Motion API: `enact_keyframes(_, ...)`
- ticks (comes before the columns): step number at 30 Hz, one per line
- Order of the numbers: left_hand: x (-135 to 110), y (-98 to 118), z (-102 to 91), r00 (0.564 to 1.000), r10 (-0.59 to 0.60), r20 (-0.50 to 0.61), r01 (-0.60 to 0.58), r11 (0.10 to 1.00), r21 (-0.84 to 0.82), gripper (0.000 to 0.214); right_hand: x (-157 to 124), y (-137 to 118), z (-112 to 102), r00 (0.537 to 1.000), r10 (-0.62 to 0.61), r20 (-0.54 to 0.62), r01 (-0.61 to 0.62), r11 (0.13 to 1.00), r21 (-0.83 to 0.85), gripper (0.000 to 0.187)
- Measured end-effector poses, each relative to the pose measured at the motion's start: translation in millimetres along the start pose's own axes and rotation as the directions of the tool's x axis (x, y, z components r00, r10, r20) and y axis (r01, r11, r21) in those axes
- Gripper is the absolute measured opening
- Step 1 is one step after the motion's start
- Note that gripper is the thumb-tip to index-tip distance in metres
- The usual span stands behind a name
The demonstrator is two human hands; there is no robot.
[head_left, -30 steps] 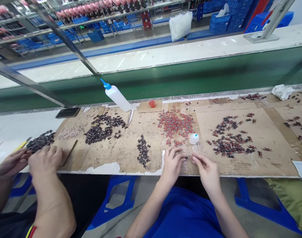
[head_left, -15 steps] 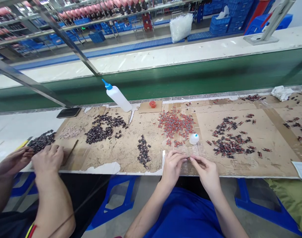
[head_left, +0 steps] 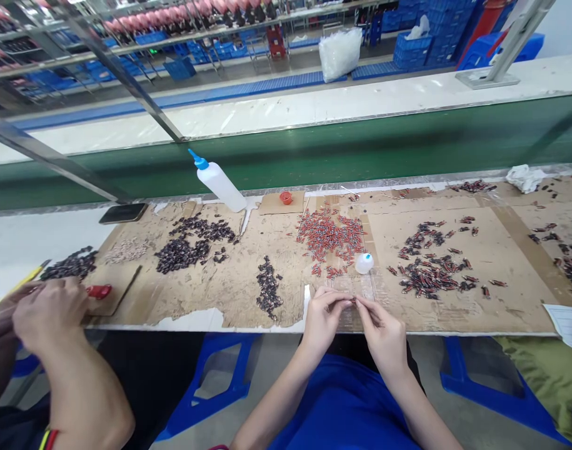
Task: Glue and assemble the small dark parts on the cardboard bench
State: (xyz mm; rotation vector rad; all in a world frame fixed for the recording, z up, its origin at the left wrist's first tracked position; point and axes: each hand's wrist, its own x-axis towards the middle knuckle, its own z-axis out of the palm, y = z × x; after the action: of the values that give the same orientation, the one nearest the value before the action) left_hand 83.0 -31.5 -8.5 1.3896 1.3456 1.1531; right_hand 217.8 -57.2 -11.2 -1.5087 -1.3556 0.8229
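Over the cardboard (head_left: 236, 290), both hands (head_left: 321, 316) meet, pinching a tiny dark part (head_left: 354, 300).

Bare cardboard (head_left: 290, 257) leaves a lane between black heap (head_left: 269, 289) and red pile (head_left: 330, 236). Beyond the right hand (head_left: 384, 328), a small bottle (head_left: 364, 264) obstructs passage.

We note a dark phone (head_left: 123, 214) at a metal post's (head_left: 55, 162) foot; crumpled white tissue (head_left: 526, 179) far right; beyond the green strip (head_left: 286, 156), a bulging plastic bag (head_left: 341, 54) near stacked blue crates (head_left: 411, 52).
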Motion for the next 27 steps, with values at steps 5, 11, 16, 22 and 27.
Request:
enact_keyframes(5, -0.1, -1.6, -3.4, 0.992, -0.099, 0.075, 0.107, 0.989, -0.101, 0.010, 3.8, -2.4, -1.8, 0.999, -0.035, 0.021, 0.036, 0.999, -0.007, 0.023)
enact_keyframes(11, -4.9, 8.3, -6.4, 0.996, -0.078, 0.037, 0.079, 0.997, -0.025, 0.012, 7.7, -15.8, -8.4, 0.992, -0.122, 0.042, 0.122, 0.993, -0.002, 0.020)
enact_keyframes(16, -7.2, 21.5, -5.5, 0.999, -0.032, 0.030, 0.033, 0.999, -0.014, 0.009, 8.5, -21.2, -14.8, 0.996, -0.025, 0.091, 0.014, 0.992, 0.126, 0.021)
enact_keyframes(22, -5.6, 30.9, -5.7, 0.998, -0.022, 0.065, 0.020, 0.999, 0.032, 0.009, 10.3, -20.3, -16.6, 0.994, 0.078, 0.077, -0.095, 0.965, 0.245, 0.027)
enact_keyframes(27, -6.5, 36.7, -4.9, 0.995, 0.041, 0.096, -0.049, 0.995, 0.087, 0.011, 10.9, -21.3, -16.8, 0.998, 0.041, 0.051, -0.050, 0.979, 0.200, 0.025)
